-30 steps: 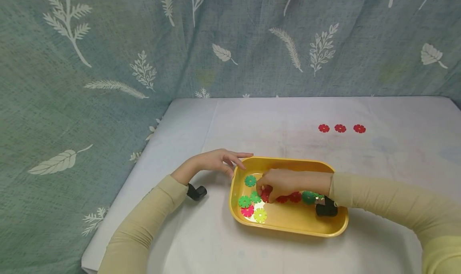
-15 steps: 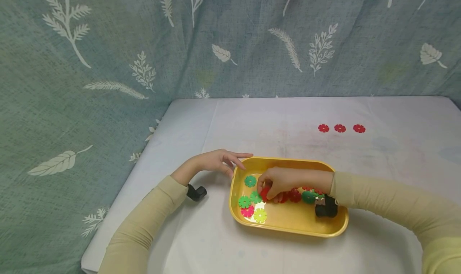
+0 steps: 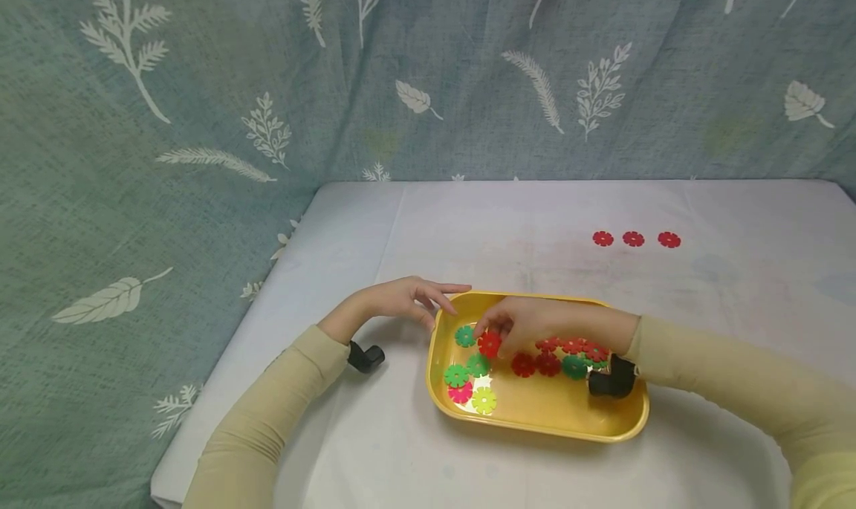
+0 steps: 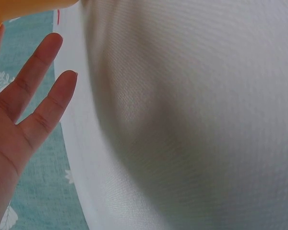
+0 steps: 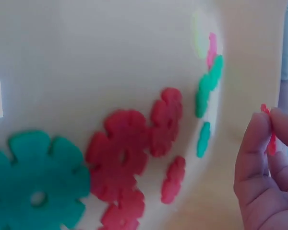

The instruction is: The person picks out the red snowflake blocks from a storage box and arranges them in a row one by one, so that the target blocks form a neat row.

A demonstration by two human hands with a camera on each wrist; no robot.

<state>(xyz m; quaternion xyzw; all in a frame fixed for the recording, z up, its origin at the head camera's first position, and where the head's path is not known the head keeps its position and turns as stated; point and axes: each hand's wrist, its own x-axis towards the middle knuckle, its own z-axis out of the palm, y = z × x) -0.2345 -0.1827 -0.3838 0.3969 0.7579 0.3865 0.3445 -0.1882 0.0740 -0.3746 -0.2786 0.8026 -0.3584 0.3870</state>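
Tray (image 3: 535, 409): plastic by appearance, smooth, glossy.
Flower discs (image 3: 490, 344): smooth plastic, slight sheen.
Desk cover (image 3: 401, 449): woven cloth, matt, finely textured.
Backdrop (image 3: 461, 63): matt woven fabric.
Sleeves (image 3: 250, 420): matt cloth.

Red notched flower disc (image 3: 490, 345): pinched between the right fingertips (image 5: 257, 128). Yellow oblong tray (image 3: 538, 411): upright, beneath those fingertips.

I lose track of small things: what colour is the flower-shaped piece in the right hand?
The flower-shaped piece is red; the head view shows it best.
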